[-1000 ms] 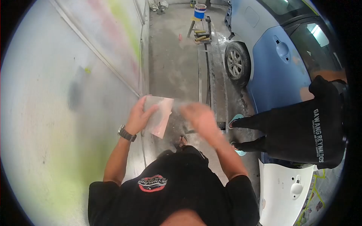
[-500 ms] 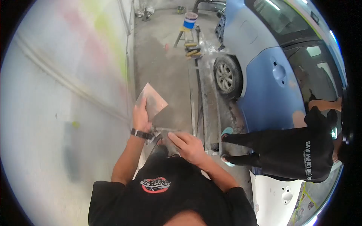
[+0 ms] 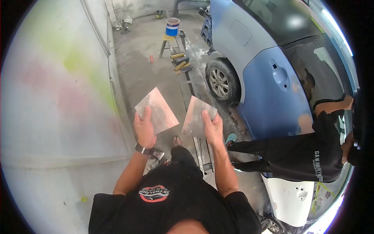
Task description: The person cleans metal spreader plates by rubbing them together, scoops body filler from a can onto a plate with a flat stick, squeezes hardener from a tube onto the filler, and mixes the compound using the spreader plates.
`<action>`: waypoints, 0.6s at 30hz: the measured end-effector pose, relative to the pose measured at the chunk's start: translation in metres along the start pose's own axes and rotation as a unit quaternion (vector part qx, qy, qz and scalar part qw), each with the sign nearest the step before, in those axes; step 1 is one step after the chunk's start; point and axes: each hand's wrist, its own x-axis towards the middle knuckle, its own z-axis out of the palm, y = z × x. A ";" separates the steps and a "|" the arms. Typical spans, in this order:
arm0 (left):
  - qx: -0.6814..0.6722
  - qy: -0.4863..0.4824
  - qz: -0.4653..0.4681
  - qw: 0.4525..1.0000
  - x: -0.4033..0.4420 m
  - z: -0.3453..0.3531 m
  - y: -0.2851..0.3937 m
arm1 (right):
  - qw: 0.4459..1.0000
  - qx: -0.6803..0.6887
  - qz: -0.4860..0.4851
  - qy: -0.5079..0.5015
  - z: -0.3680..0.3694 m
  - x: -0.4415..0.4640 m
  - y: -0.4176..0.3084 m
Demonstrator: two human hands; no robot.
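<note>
My left hand point(image 3: 144, 129) is closed on a thin, square putty spreader point(image 3: 163, 113), thumb on its upper face. The sheet is grey with pinkish smears and tilts corner-up. To its right, my right hand point(image 3: 214, 130) grips a second, similar putty spreader point(image 3: 196, 116), also grey and pink, thumb on top and fingers behind. The two spreaders are held apart at about the same height, with a narrow gap between them. The fingers behind both sheets are mostly hidden. A dark watch point(image 3: 144, 149) is on my left wrist.
A pale, paint-smudged wall covering point(image 3: 58, 117) runs along the left. On the right stands a blue car point(image 3: 272, 93), a person in black point(image 3: 296, 156) leaning against it. Ahead are a blue-and-white bucket point(image 3: 172, 27) on a stand, yellow-handled tools point(image 3: 180, 62) and a red object point(image 3: 151, 59) on the floor.
My right hand has risen and moved right from near my waist, and its spreader now shows clearly. My left hand keeps its spreader. The view has shifted, and the person in black has moved an arm.
</note>
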 end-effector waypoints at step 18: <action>0.129 -0.033 -0.019 0.991 0.200 0.076 -0.003 | 0.989 0.111 0.068 -0.073 0.026 0.220 -0.018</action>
